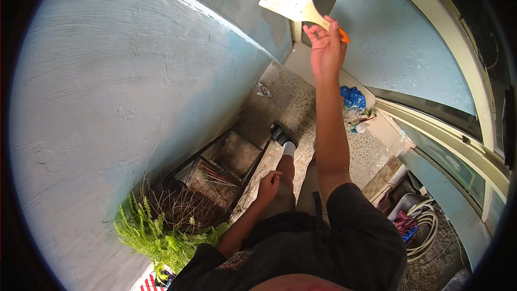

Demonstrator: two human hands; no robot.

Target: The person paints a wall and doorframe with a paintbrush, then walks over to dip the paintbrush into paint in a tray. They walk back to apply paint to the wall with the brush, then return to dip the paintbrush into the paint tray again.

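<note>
You are holding the wide brush (285, 1) up high in your right hand (327, 56), pinching its handle near the orange end (345, 36) with your thumb and fingers. The pale, flat end is pointing away to the left of that hand; I cannot tell if it is touching anything. A snug but soft grip should stop the brush from tipping, and a loose wrist should help it stay flat. Your left hand (269, 186) is hanging low by your leg with its fingers bent; I cannot tell if they are pressing together. Left of both hands, a rough wall (107, 75) is showing gray and blue patches. Beyond your left hand, a pebbly floor (285, 91) is running ahead. A green fern (161, 237) is growing to its left, and a blue bag (353, 97) is lying below your right hand.
</note>
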